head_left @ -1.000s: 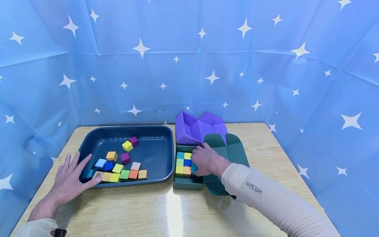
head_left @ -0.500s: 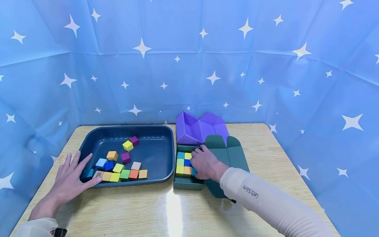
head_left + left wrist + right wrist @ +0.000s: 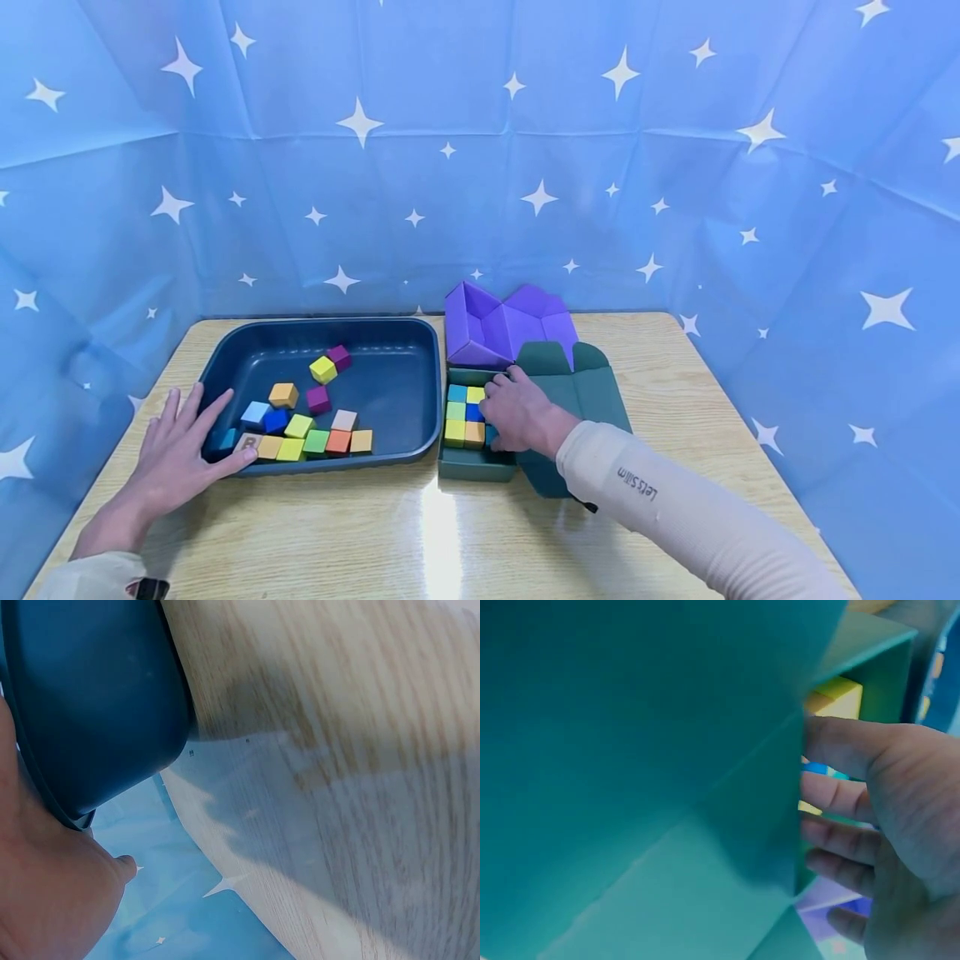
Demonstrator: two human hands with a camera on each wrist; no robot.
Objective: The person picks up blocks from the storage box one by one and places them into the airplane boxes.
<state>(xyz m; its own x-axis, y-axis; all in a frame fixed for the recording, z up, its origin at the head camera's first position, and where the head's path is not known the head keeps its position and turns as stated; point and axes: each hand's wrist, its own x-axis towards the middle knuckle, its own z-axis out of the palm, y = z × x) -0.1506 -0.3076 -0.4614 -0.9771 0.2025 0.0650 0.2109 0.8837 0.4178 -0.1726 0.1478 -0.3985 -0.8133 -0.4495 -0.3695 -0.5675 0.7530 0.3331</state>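
Note:
In the head view my left hand (image 3: 168, 454) lies spread over the near-left corner of the dark blue tray (image 3: 397, 333), its thumb across the rim by a wooden cube marked with a letter (image 3: 248, 442). The left wrist view has the tray's outer wall (image 3: 97, 697) beside this hand. My right hand (image 3: 521, 410) reaches down into the green box (image 3: 476, 469) and holds a teal cube (image 3: 491, 435), mostly hidden beneath it, beside an orange cube (image 3: 474, 434). From the right wrist, the fingers (image 3: 840, 796) go behind the box wall (image 3: 757, 832); their tips are hidden.
Several coloured cubes lie in the tray, such as a yellow one (image 3: 322, 369) and a purple one (image 3: 318, 399). Behind the green box stands an unfolded purple box (image 3: 491, 329). The green lid (image 3: 600, 392) spreads to the right, under my right forearm.
My right hand has lowered the teal cube into the green box, shifting slightly toward the left. Over the last half second it has barely moved. The left hand stays in place.

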